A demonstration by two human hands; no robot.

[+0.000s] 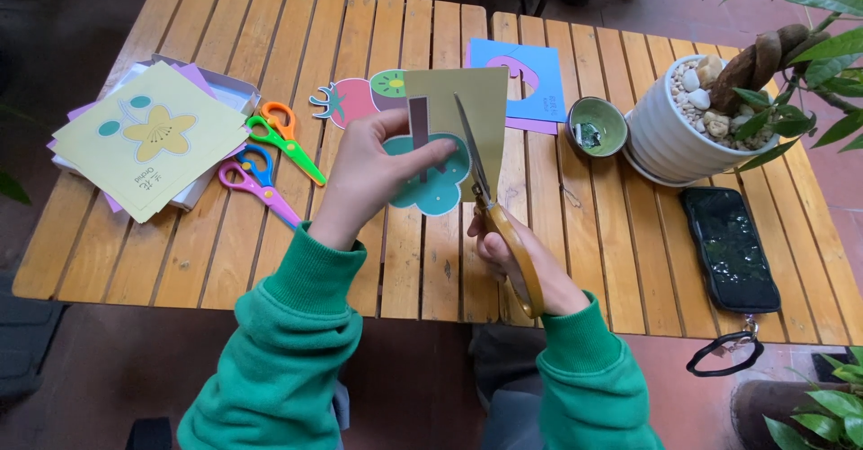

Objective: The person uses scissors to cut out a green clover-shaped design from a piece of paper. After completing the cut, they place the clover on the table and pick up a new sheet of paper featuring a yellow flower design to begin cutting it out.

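Observation:
My left hand (370,173) pinches a sheet of olive-yellow paper (457,108) printed with a teal flower shape and a brown stem, holding it upright above the wooden slat table (413,261). My right hand (517,257) grips yellow-handled scissors (493,209). Their blades point upward and lie against the sheet's middle, just right of the teal shape. Both arms wear green sleeves.
Two more pairs of scissors, orange-green (283,135) and pink-blue (256,180), lie left of my hands. A stack of coloured papers in a shallow box (153,135) sits far left. Cut-out fruit shapes (355,99), a blue sheet (530,72), small green bowl (597,126), potted plant (692,117) and phone (728,248) are right.

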